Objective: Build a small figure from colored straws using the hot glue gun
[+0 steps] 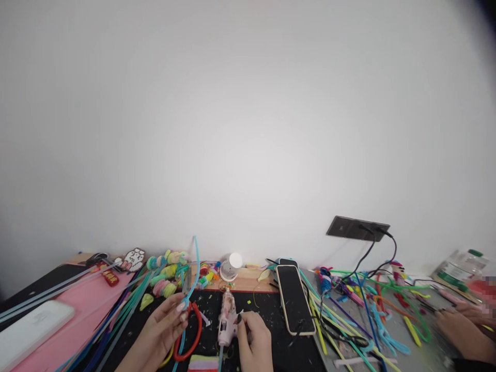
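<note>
My left hand (165,323) pinches a light blue pipe cleaner (197,258) between thumb and fingertips; its free end curves upward. Just right of that hand are the red-handled scissors (199,330), their blades partly hidden behind my fingers. My right hand (253,338) is closed at the side of a pink hot glue gun (228,320), around its handle. The handle is mostly hidden by the fingers. The gun's nozzle points toward the wall, and a glue stick (220,356) sticks out of its rear end.
Pipe cleaners (132,305) lie left over a pink sheet (83,315) with a white power bank (36,333). A white cup (231,266) stands behind the gun. A phone (296,299), cables (362,258) and more pipe cleaners lie right. Another person's hands (461,325) are at far right.
</note>
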A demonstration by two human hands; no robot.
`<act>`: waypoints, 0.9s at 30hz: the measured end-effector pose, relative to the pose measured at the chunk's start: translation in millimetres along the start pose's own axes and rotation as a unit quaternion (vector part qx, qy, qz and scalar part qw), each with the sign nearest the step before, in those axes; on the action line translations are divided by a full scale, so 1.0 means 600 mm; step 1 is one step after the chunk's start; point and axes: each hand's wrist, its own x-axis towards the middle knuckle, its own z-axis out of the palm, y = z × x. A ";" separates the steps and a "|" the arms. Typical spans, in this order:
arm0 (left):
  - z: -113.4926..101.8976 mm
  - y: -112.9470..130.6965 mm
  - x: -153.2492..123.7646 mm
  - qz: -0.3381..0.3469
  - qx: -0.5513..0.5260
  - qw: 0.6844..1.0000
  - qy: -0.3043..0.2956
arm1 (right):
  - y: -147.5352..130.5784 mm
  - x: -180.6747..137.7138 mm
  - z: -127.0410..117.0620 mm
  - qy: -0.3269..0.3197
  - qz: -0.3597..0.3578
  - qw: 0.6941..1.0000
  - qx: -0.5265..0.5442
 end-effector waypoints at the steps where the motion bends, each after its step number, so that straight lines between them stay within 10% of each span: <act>1: -0.003 0.001 0.002 0.002 -0.009 1.000 0.007 | -0.005 -0.001 0.001 -0.010 -0.001 1.000 -0.002; 16: -0.001 0.028 0.001 0.011 -0.125 0.992 -0.007 | -0.119 0.003 0.033 -0.232 0.012 0.971 -0.057; 27: 0.002 0.029 -0.003 0.005 -0.145 0.989 -0.031 | -0.136 0.005 0.201 -0.250 0.081 0.923 -0.282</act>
